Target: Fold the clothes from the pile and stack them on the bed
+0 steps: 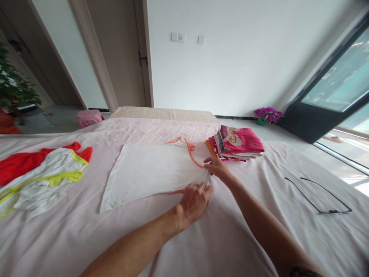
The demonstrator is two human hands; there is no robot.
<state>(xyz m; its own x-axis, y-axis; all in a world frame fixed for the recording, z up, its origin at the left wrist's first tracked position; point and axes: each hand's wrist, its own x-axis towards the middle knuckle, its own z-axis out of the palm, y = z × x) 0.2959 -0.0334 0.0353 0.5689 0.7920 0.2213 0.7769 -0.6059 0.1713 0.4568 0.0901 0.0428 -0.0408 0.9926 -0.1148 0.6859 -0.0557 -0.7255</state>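
Observation:
A white sleeveless top (150, 165) with orange trim lies spread flat on the bed, its hem to the left and its neck and straps to the right. My right hand (217, 168) pinches the orange edging at the near strap end. Just below it, my left hand (197, 200) rests with curled fingers on the near shoulder of the same top; the fingertips are partly hidden by the hand. Right behind my right hand sits a stack of folded clothes (242, 140), a pink printed piece uppermost.
Loose red clothing (23, 163) and a white garment with yellow trim (54, 173) lie crumpled at the left. A pair of glasses (319, 196) lies on the pale pink bedsheet (230, 238) at the right. Beyond the bed are a pink stool (89, 117) and purple flowers (268, 114).

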